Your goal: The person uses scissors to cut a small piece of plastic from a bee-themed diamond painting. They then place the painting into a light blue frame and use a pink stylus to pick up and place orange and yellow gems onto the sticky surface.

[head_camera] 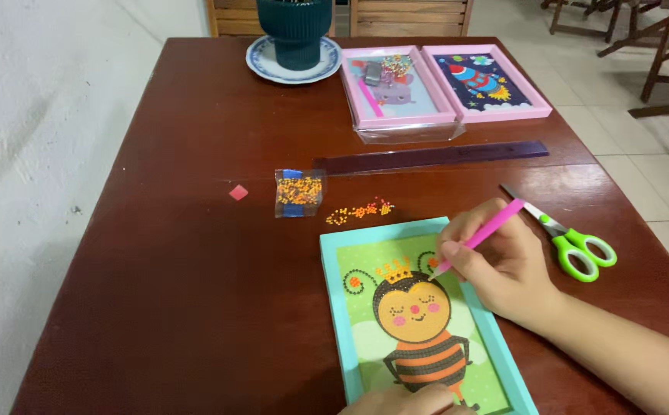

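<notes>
On the tabletop [196, 253], teal-framed bee picture [419, 323] lies near the front edge. Right hand [504, 265] clenched around pink pen [479, 237], tip on canvas by the crown. Left hand [407, 401] rests flat on frame's lower edge, fingers barely visible. Risk: loose orange beads [359, 210] scatter if frame shifts; bead may land crooked.

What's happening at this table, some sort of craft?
A person is working on a bead picture of a bee in a turquoise frame. The right hand holds a pink pen, its tip down by the bee's crown. The left hand rests on the frame's near edge. Loose orange beads and a small bag of beads lie just beyond it, green scissors to the right.
</notes>
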